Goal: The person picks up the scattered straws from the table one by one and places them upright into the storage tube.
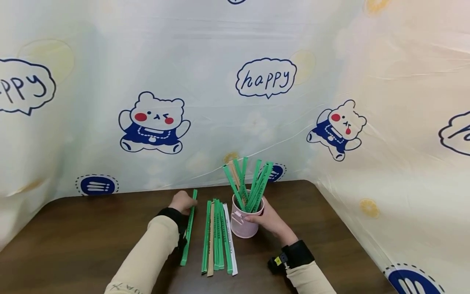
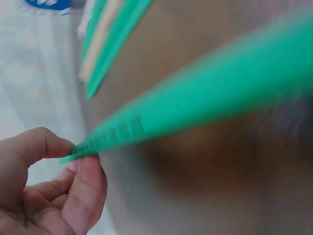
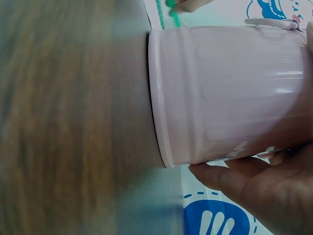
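Between thumb and fingertips, my left hand [image 1: 181,202] pinches a long green paper-wrapped stick [image 1: 189,234] with dark print near its far end. In the left wrist view this stick [image 2: 146,120] slants large and blurred across the picture. My right hand [image 1: 269,219] grips the side of a pink metal bucket [image 1: 243,229], thumb at the front and fingers behind. The bucket [image 3: 225,98] stands on the table. Green sticks [image 1: 258,188] and tan ones [image 1: 233,173] lean upright in it; their lower ends are hidden.
Between the left hand and the bucket lies a row of green wrapped sticks [image 1: 216,237], with a tan one [image 1: 211,245] and a white one [image 1: 230,241] among them. The brown table [image 1: 92,241] ends at a printed cloth [image 1: 220,53] hanging behind and at the right.
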Action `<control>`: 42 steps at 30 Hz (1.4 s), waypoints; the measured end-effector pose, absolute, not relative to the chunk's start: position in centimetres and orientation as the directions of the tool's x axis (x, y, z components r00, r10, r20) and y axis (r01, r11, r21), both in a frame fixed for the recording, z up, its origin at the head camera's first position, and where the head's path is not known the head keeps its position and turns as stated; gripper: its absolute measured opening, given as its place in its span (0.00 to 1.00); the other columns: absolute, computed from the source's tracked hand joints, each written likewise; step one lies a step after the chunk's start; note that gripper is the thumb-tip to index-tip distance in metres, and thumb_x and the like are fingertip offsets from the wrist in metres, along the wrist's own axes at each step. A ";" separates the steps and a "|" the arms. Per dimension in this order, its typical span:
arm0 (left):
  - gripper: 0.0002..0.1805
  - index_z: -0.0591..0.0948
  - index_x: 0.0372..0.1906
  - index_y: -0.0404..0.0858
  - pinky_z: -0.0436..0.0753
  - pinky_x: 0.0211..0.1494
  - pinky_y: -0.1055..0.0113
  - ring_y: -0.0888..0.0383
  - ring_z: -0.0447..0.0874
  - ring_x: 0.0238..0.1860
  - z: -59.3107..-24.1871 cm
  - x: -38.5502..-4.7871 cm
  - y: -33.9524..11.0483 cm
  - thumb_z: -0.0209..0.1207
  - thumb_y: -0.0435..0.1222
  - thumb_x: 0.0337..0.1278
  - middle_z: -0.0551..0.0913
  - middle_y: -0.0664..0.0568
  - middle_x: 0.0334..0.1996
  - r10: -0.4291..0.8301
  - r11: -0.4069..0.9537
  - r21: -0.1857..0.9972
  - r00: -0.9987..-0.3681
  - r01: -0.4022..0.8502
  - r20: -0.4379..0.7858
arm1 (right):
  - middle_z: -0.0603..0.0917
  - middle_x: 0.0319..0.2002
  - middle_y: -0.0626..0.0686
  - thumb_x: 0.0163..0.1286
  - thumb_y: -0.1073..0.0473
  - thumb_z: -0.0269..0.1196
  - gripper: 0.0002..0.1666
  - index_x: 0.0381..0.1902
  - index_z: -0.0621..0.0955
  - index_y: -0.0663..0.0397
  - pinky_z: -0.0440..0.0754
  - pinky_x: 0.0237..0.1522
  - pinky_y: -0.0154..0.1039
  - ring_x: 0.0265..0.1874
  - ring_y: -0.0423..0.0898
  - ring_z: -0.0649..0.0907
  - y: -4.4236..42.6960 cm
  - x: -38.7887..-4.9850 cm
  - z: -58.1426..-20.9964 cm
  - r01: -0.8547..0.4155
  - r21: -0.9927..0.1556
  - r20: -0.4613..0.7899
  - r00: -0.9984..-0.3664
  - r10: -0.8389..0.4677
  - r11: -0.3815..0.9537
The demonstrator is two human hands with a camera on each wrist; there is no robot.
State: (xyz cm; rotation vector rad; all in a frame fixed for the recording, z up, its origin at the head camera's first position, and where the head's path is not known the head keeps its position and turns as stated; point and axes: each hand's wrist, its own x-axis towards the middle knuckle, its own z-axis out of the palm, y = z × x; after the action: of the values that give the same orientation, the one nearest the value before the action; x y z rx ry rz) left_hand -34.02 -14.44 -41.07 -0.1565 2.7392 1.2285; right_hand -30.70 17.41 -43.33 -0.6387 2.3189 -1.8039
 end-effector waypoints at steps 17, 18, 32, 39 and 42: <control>0.20 0.76 0.66 0.28 0.86 0.62 0.59 0.59 0.84 0.43 -24.1 -31.9 -9.9 0.50 0.33 0.78 0.81 0.35 0.57 0.043 0.270 0.944 -0.982 0.189 0.185 | 0.64 0.77 0.64 0.63 0.60 0.74 0.57 0.80 0.52 0.55 0.67 0.76 0.59 0.72 0.60 0.69 17.9 -30.4 -43.6 -0.231 -0.954 0.131 -0.895 -0.427 0.191; 0.20 0.76 0.66 0.28 0.87 0.61 0.59 0.57 0.84 0.46 -23.4 -31.7 -9.0 0.50 0.33 0.78 0.81 0.34 0.58 0.053 0.254 0.941 -0.974 0.225 0.219 | 0.64 0.77 0.64 0.63 0.60 0.74 0.57 0.80 0.52 0.55 0.67 0.75 0.59 0.72 0.60 0.69 17.9 -30.4 -43.6 -0.234 -0.953 0.135 -0.895 -0.426 0.190; 0.16 0.80 0.61 0.31 0.86 0.60 0.52 0.42 0.84 0.54 -26.7 -31.4 -2.8 0.53 0.32 0.77 0.83 0.34 0.53 0.116 0.340 0.858 -0.922 0.385 0.369 | 0.66 0.75 0.63 0.63 0.60 0.74 0.55 0.79 0.55 0.54 0.67 0.76 0.60 0.71 0.59 0.70 16.8 -30.4 -43.6 -0.244 -0.954 0.149 -0.888 -0.436 0.172; 0.15 0.80 0.61 0.32 0.85 0.60 0.52 0.42 0.83 0.54 -28.0 -31.7 -2.6 0.52 0.32 0.77 0.83 0.35 0.53 0.128 0.342 0.842 -0.908 0.418 0.399 | 0.67 0.75 0.63 0.63 0.61 0.74 0.54 0.79 0.55 0.56 0.69 0.75 0.57 0.71 0.58 0.71 16.9 -30.5 -43.8 -0.238 -0.956 0.144 -0.890 -0.433 0.172; 0.16 0.80 0.62 0.34 0.84 0.60 0.54 0.43 0.83 0.54 -27.3 -31.9 -2.4 0.52 0.33 0.78 0.83 0.37 0.53 0.143 0.351 0.824 -0.896 0.444 0.421 | 0.67 0.75 0.63 0.63 0.61 0.74 0.54 0.78 0.55 0.55 0.69 0.75 0.56 0.71 0.58 0.71 17.2 -30.9 -43.4 -0.252 -0.951 0.156 -0.892 -0.424 0.180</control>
State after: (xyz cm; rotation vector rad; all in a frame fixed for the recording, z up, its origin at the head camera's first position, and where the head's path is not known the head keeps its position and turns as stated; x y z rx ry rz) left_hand -31.93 -2.38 -27.33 0.6262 2.7981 1.8654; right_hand -30.94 17.17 -43.40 -0.6640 2.2993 -1.8063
